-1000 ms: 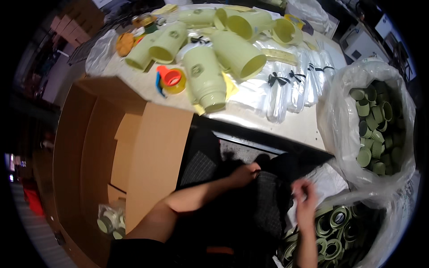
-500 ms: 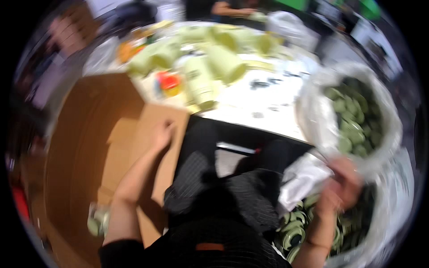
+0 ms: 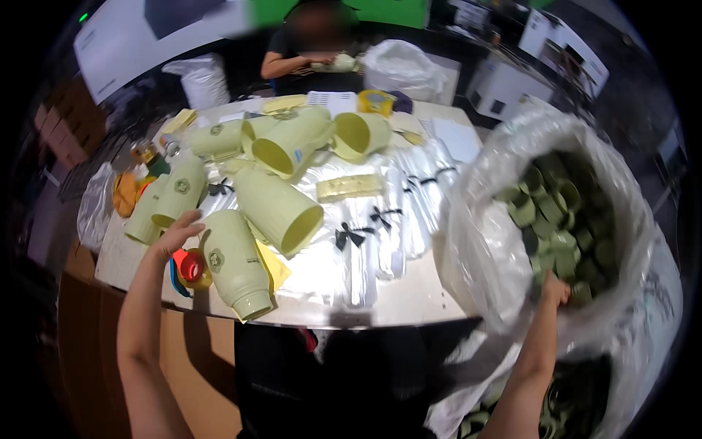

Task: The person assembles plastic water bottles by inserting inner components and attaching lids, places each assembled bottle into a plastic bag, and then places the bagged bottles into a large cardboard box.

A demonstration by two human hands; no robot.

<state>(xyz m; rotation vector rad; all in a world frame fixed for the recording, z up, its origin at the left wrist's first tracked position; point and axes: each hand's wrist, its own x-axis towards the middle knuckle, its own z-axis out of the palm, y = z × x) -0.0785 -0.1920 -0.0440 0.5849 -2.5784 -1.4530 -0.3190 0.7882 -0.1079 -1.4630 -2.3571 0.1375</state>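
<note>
My left hand reaches over the table's near left, fingers stretched out. Its fingertips are at the upper left side of a pale green bottle-shaped plastic shell, which lies with its narrow neck toward me; whether they touch cannot be told. Just below that hand sits a round container with a red top. My right hand is inside a large clear plastic bag, among small green cup-shaped parts. Its fingers are curled and partly hidden among the parts.
More pale green shells lie across the table, beside clear plastic sleeves with black ties and a yellow strip. A cardboard box stands below left. Another bag of green parts is lower right. A person works opposite.
The view has lifted toward the table. My left hand has gone from over the cardboard box to the shell. My right hand has moved from above the lower bag into the upper one.
</note>
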